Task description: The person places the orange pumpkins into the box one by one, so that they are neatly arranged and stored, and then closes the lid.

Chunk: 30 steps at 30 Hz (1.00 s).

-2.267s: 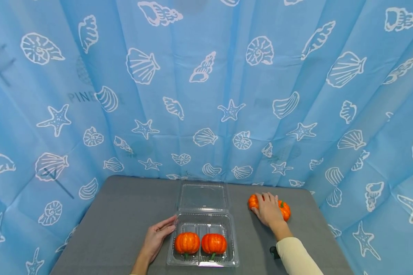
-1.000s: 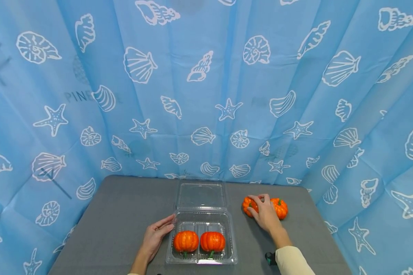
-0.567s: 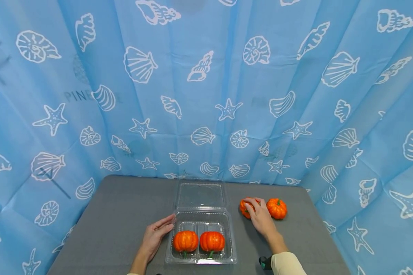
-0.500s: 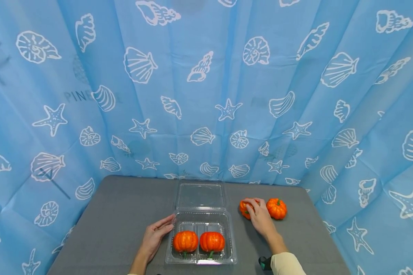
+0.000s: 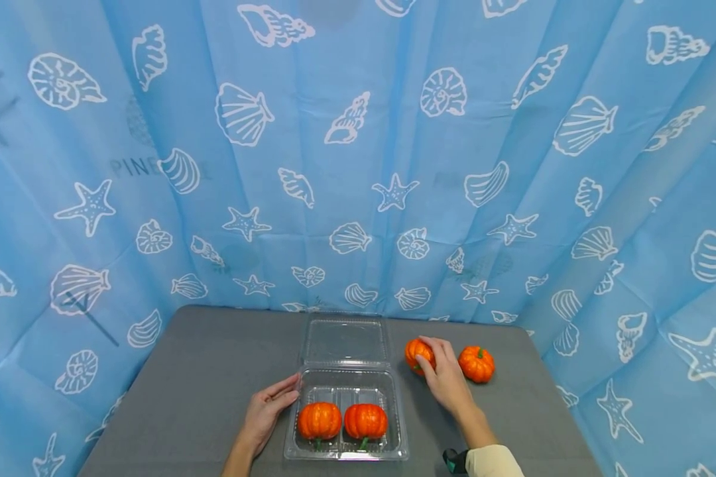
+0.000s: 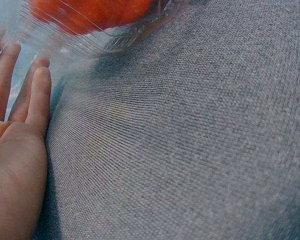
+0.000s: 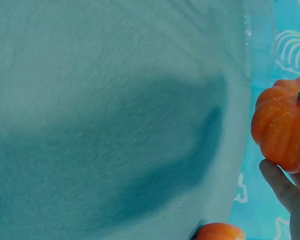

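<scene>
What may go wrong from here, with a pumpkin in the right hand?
The round pumpkin might slip from the right hand. If carried to the box, it could knock the two pumpkins inside. The thin-looking box might also slide if the left hand, at its side, pushes it.

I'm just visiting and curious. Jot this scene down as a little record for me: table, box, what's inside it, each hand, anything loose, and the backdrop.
surface: gray table
container: clear plastic box, lid open on the far side
inside: left boxed pumpkin and right boxed pumpkin, side by side at the near end
left hand: straight fingers at the box's left edge
right hand: holding a third pumpkin, right of the box
loose: fourth pumpkin, farther right on the table
backdrop: blue curtain with white shells and starfish
</scene>
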Available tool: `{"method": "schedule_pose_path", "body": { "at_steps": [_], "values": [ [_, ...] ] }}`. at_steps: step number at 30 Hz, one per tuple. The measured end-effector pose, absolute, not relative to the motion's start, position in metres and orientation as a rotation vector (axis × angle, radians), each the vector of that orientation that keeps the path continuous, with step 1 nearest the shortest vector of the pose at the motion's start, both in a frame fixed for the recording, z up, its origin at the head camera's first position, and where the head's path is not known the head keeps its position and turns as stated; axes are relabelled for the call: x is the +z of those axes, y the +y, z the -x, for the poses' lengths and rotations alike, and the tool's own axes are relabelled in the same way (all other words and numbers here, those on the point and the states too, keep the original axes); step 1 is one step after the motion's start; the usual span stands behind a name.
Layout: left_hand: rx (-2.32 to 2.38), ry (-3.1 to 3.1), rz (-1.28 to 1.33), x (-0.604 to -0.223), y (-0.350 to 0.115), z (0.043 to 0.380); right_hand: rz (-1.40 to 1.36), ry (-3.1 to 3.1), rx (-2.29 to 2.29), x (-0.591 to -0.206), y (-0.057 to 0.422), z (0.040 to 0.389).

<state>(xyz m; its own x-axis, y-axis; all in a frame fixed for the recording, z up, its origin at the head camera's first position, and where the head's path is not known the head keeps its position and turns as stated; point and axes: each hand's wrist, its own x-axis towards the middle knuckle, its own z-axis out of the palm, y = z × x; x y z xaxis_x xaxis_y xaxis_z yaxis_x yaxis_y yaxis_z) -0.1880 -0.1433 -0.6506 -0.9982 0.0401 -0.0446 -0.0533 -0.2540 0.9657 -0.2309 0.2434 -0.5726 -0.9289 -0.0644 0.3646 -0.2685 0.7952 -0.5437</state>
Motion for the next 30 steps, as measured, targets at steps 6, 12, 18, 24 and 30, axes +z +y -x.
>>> {"method": "schedule_pose_path", "body": {
  "at_steps": [6, 12, 18, 24, 30],
  "values": [
    [2.437, 1.882, 0.062, -0.650, -0.143, 0.187, -0.312, -2.558, 0.886, -0.566, 0.233, 0.229],
    [2.444, 1.887, 0.016, -0.653, -0.145, 0.187, -0.350, -2.508, 0.916, -0.557, 0.219, 0.226],
    [2.432, 1.902, 0.025, -0.653, -0.144, 0.188, -0.358, -2.497, 0.974, -0.546, 0.206, 0.219],
    [2.418, 1.906, 0.078, -0.652, -0.142, 0.188, -0.384, -2.492, 1.024, -0.540, 0.193, 0.214],
    [2.418, 1.891, 0.108, -0.650, -0.142, 0.188, -0.437, -2.501, 1.071, -0.540, 0.181, 0.210]
  ]
}}
